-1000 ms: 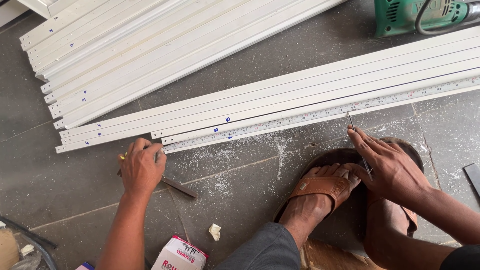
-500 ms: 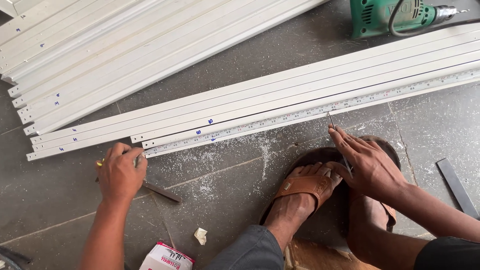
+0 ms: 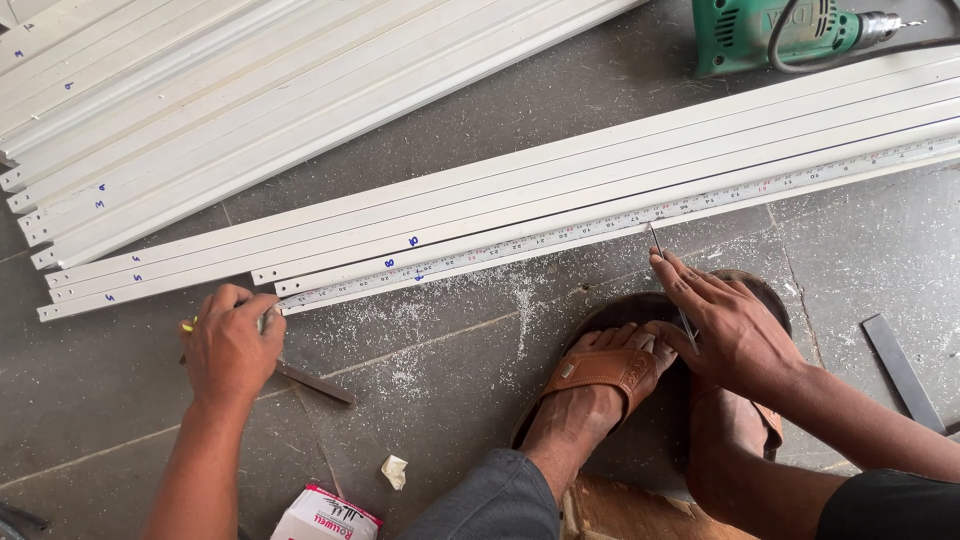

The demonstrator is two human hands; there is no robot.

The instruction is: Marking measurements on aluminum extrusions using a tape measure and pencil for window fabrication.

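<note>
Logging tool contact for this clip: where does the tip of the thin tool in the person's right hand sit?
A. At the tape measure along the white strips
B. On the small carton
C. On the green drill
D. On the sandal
A: the right hand holds a thin tool whose tip meets the tape measure lying along the white strips.

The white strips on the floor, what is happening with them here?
A person crouches on a grey floor beside long white strips. The left hand holds down the end of a measuring tape laid along the nearest strip. The right hand holds a thin pen-like tool with its tip at the tape's edge. White dust lies below the strips; a green drill rests beyond them.
</note>
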